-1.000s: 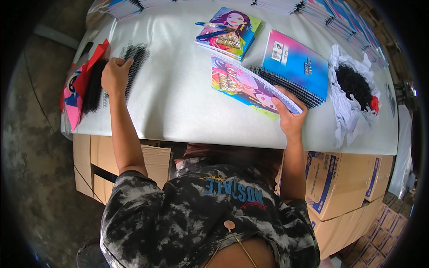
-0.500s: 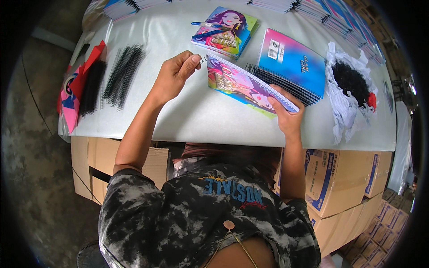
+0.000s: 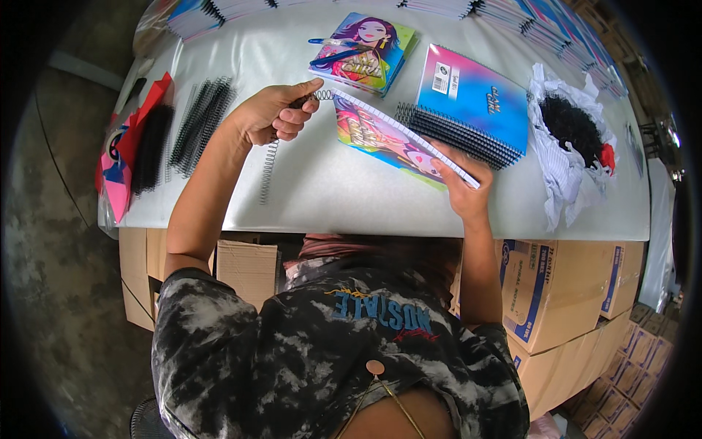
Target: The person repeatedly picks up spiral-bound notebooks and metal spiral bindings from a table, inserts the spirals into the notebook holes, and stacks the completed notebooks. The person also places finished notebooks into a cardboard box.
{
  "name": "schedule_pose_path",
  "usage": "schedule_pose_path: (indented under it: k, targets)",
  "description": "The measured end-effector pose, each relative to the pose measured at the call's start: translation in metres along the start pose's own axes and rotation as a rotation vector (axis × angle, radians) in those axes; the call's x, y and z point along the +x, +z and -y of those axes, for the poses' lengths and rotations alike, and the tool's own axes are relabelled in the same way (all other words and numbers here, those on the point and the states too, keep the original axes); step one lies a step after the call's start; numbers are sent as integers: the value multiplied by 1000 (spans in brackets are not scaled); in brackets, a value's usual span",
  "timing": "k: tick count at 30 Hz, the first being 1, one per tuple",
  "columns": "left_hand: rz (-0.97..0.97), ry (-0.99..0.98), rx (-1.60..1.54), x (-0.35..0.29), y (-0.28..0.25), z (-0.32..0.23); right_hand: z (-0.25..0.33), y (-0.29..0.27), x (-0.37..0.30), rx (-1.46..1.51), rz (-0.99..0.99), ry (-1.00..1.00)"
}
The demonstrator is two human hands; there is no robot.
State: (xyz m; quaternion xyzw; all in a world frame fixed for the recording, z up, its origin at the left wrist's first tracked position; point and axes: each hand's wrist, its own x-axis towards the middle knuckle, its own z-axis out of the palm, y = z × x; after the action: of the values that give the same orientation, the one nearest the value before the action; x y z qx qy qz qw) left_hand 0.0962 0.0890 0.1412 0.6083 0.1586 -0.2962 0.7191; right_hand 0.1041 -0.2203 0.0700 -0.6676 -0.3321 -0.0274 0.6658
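Note:
My left hand point(image 3: 272, 113) is closed around a dark spiral binding coil point(image 3: 270, 173). One end of the coil reaches the left end of the notebook's punched edge; the rest hangs below my fist over the table. My right hand point(image 3: 465, 181) grips the right end of the notebook point(image 3: 384, 139), which has a colourful illustrated cover and is tilted with its white page edge upward. Just behind it lies a stack of coil-bound notebooks point(image 3: 475, 95) with a pink and blue cover on top. How far the coil is threaded in is too small to tell.
Loose black coils point(image 3: 202, 121) lie at the left beside a red and pink wrapper point(image 3: 131, 150). Illustrated notebooks point(image 3: 380, 36) with blue pen-like items on top sit at the back. Crumpled white paper point(image 3: 548, 183) holds a black tangle point(image 3: 574, 132). Cardboard boxes point(image 3: 563, 285) stand below the table.
My left hand has closed into a fist, and a length of coil now hangs beneath it. Between that hand and the notebook corner more coil shows. The notebook has shifted slightly left.

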Motion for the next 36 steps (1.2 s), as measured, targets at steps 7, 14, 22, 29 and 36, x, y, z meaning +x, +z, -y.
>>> schedule_pose_path:
  k: [7, 14, 22, 29, 36]
  targets:
    - [-61, 283, 208, -3, -2, -7, 2, -2, -1, 8, 35, 12]
    - [-373, 1005, 1536, -23, 21, -10, 3, 2, -4, -25, -60, 65]
    - [-576, 1029, 1804, -26, 45, -12, -3, 10, -9, -97, -53, -108]
    - [-865, 1332, 1676, -4, 38, 26, 3, 17, -10, -120, -38, -146]
    - [-1083, 1623, 1506, 14, 7, 52, 5, 32, -14, -195, -12, -288]
